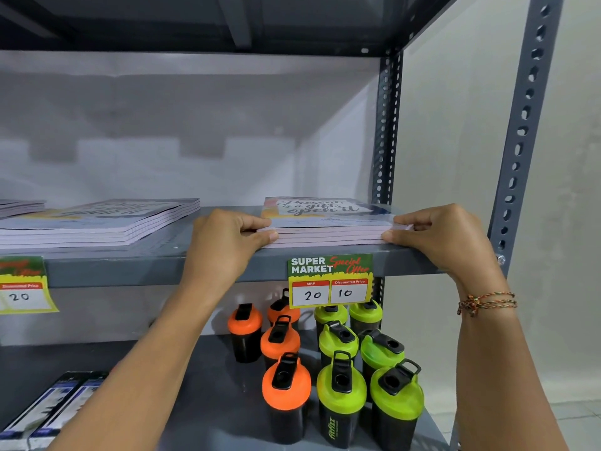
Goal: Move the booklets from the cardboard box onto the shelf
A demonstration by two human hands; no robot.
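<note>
A stack of booklets (325,222) with a lettered cover lies at the right end of the grey metal shelf (156,265), flush with its front edge. My left hand (224,242) grips the stack's left side, thumb at the front. My right hand (435,232) grips its right side. Another booklet stack (107,222) rests further left on the same shelf, and the edge of a third (19,206) shows at the far left. The cardboard box is out of view.
A price tag (330,281) hangs on the shelf's front lip below the held stack, another tag (22,284) at the left. On the shelf below stand orange-lidded bottles (286,382) and green-lidded bottles (341,385). Perforated uprights (520,131) frame the right side.
</note>
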